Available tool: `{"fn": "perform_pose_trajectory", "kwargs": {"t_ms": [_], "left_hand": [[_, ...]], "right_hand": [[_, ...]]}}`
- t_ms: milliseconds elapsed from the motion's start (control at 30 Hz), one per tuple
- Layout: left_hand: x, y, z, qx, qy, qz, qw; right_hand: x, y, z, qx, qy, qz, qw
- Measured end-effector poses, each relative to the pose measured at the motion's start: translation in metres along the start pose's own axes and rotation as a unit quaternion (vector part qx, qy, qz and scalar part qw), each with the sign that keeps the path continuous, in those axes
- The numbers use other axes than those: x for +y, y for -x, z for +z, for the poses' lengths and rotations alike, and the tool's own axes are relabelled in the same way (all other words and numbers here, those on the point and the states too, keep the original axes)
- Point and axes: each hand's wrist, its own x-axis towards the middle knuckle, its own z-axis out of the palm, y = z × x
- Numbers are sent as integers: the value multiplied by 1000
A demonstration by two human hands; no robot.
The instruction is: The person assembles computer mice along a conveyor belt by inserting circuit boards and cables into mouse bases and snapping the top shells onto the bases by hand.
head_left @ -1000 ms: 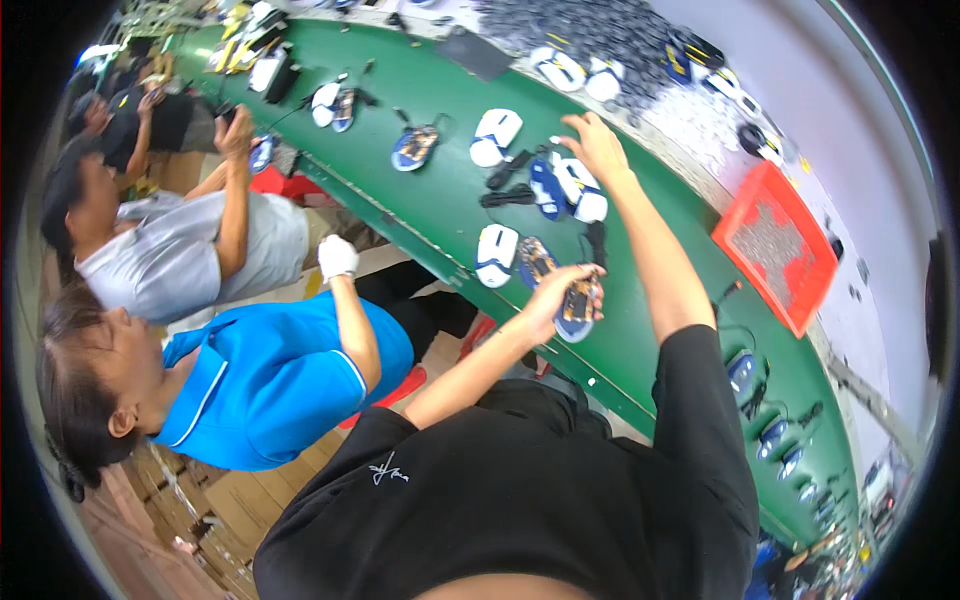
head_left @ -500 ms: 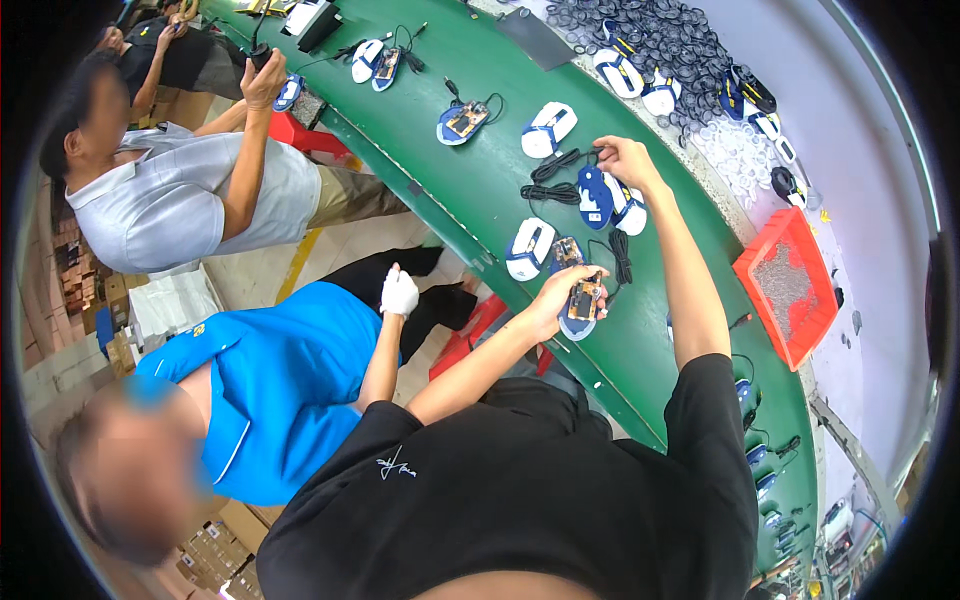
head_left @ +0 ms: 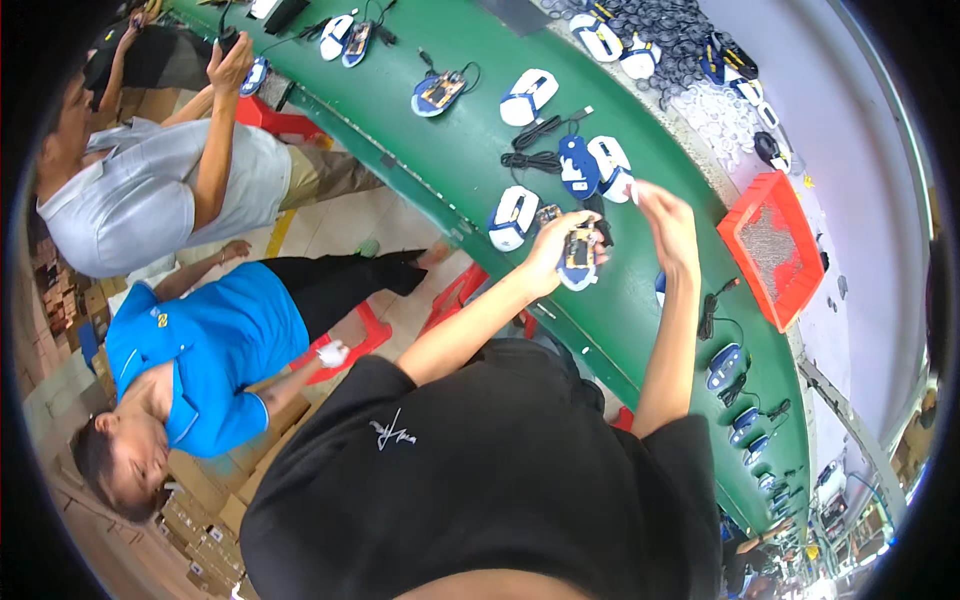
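Note:
My left hand (head_left: 548,252) grips a blue computer mouse base with its bare circuit board (head_left: 580,248) facing up, above the near side of the green belt. To its upper right, my right hand (head_left: 668,222) hangs with fingers stretched out, slightly blurred, and nothing visible in them. Its fingertips are beside a white-and-blue mouse shell (head_left: 610,160). Against that shell lies a blue mouse base (head_left: 577,168), with coiled black cable (head_left: 530,161) alongside. Another white-and-blue mouse shell (head_left: 514,217) rests left of my left hand, next to a partly hidden circuit board (head_left: 546,214).
Further along the belt (head_left: 440,190) lie another shell (head_left: 528,97) and an open mouse (head_left: 440,92). A red bin (head_left: 728,225) of small metal parts stands on the right, below heaps of black rings (head_left: 655,50) and white rings (head_left: 717,125). Co-workers are at the left.
My right hand has moved from the cable beside the blue base toward my body. My left hand still holds the mouse base. The co-worker in blue has shifted left, and the view has moved slightly.

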Motion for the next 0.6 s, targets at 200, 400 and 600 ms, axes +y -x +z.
{"fn": "perform_pose_trajectory", "kwargs": {"t_ms": [200, 400, 600], "left_hand": [[-10, -6, 23, -18, -42, -38, 998], [-22, -1, 41, -43, -176, 10, 983], [-30, 1, 53, -29, -245, 58, 967]], "right_hand": [[4, 117, 34, 244, -38, -9, 969], [-4, 136, 63, 337, 49, -110, 934], [-7, 133, 75, 361, 17, -97, 927]]}}
